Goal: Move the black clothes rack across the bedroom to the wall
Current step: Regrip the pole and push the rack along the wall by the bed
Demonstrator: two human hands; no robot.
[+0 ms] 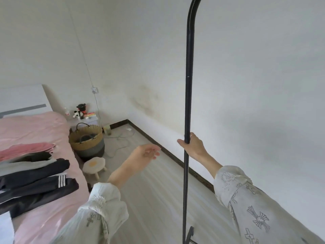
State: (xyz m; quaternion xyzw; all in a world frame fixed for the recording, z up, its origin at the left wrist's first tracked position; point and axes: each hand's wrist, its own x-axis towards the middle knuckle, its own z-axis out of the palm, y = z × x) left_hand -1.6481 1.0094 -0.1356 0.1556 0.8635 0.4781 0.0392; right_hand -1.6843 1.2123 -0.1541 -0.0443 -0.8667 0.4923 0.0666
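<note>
The black clothes rack [189, 85] shows as one tall upright pole that curves to the right at the top and ends in a base at the bottom edge. My right hand [193, 146] is wrapped around the pole at mid height. My left hand [146, 154] hangs free over the floor to the left of the pole, fingers loosely apart, holding nothing. The white wall [255, 103] stands close behind the rack on the right, with a dark skirting board along its foot.
A bed with a pink cover [44, 173] and a stack of folded clothes [33, 175] fills the left. Beside it stand a woven basket [87, 140], a small round stool [94, 165] and a nightstand with toys [84, 114]. Cables [119, 141] trail across the pale floor.
</note>
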